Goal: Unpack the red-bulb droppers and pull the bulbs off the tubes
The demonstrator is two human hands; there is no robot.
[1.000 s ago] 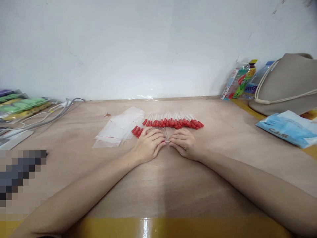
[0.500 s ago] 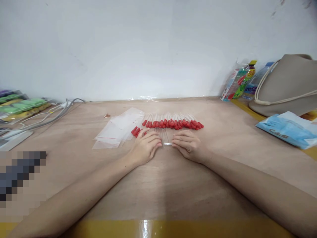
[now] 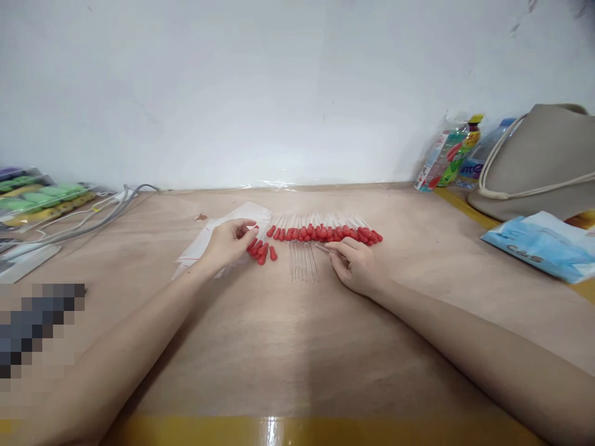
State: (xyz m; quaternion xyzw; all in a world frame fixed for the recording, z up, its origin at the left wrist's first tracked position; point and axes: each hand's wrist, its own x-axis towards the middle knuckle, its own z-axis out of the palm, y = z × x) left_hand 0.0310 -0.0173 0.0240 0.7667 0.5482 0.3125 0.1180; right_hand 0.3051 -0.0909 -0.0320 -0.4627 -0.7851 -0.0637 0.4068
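- Left hand [image 3: 229, 243]: thumb and fingers pinching what looks like a red rubber bulb [image 3: 256, 227] (only a sliver of it shows between the fingertips, so don't ask me which way it points). The wrist and forearm pass in front of the bags.
- Right hand [image 3: 357, 265]: thumb and fingers pinched around a thin clear tube [image 3: 321, 247], whose free end sticks out leftward, just short of the red row.
- Loose red bulbs [image 3: 263, 254]: a small bunch lying on the tabletop [image 3: 260, 347] right beside the left hand's fingertips, with one slightly apart on the right side of the bunch.
- Loose clear tubes [image 3: 303, 263]: laid side by side between the two hands, running toward the near edge, upper ends close to the red row.
- Finished-looking droppers [image 3: 325, 233]: a long packed row behind the tubes, red bulb ends toward the person, clear stems pointing at the wall [image 3: 297, 93].
- Clear resealable bags [image 3: 194, 249]: a flat overlapping pile under and behind the left hand, red line near one end.
- Off to the right: drink bottles [image 3: 458, 155] by the wall, a grey drawstring bag [image 3: 534, 155], and a blue-and-white tissue pack [image 3: 534, 244] in front of it.
- Far left: a grey cable [image 3: 93, 221] snaking past packaged green and yellow stuff [image 3: 56, 197].
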